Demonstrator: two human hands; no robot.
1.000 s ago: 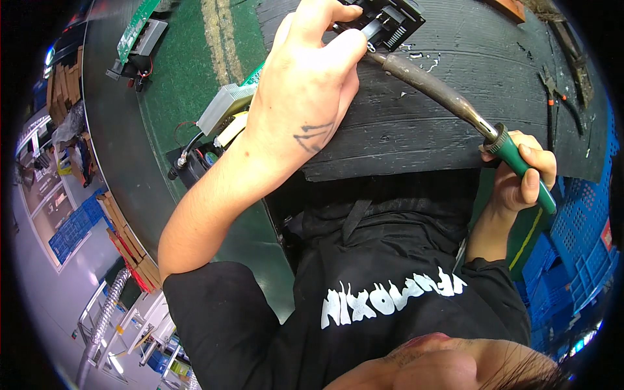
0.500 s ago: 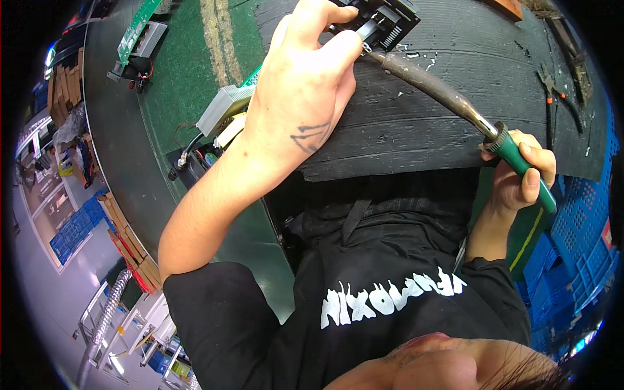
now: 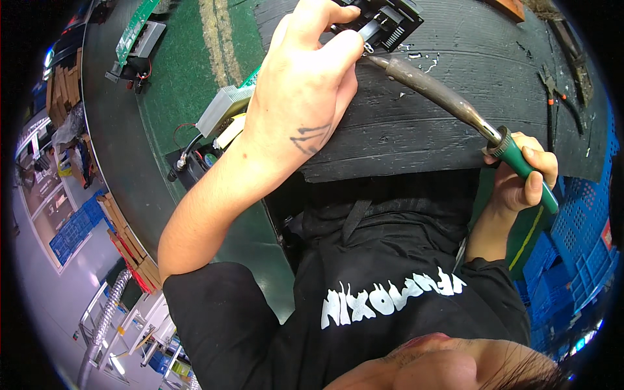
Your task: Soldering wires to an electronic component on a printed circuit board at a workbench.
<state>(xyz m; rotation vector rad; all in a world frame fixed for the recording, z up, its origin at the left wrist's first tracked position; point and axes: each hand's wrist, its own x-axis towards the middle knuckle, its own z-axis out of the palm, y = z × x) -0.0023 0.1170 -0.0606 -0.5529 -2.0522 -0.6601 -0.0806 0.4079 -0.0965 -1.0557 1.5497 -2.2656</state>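
Black part (image 3: 404,25) sits at the top edge of the view, over the dark board (image 3: 390,146), gripped by the left hand (image 3: 318,55). Right hand (image 3: 523,172) fingers wrap the green handle (image 3: 515,158) of the soldering iron (image 3: 434,89). Since half a second ago the iron has shifted slightly back, its tip beside a small metal ring (image 3: 368,48) (contact I cannot tell), suggesting lighter pressure at that spot.

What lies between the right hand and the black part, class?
The iron's metal shaft, slanting over the dark work surface; the head view shows this.
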